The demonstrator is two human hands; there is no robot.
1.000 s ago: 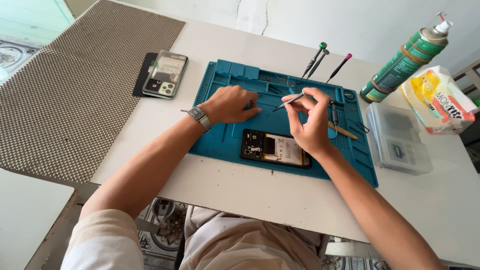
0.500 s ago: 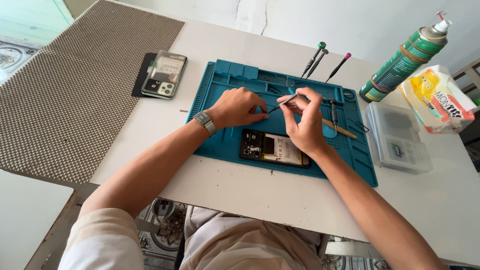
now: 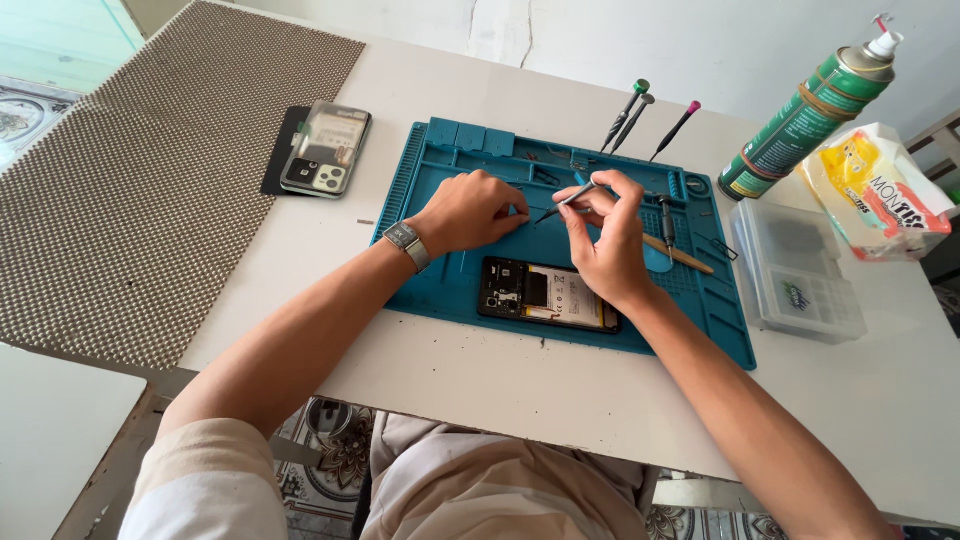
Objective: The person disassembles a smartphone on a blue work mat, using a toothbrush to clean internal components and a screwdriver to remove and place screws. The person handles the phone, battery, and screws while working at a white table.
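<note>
Right hand (image 3: 607, 240), centre of frame: fingers pinched shut on thin tweezers (image 3: 562, 203), tips angled down-left toward the left hand, as if for fine pick-up work. Left hand (image 3: 472, 210), wristwatch worn: curled knuckles-up on the blue repair mat (image 3: 430, 190), fingertips meeting the tweezer tips; whether anything is held cannot be told. Opened phone (image 3: 548, 294): laid flat on the mat just below both hands, insides up. Screwdrivers (image 3: 640, 115): stood upright at the mat's upper edge. Green spray can (image 3: 810, 115): upper right of the tabletop (image 3: 500, 380).
</note>
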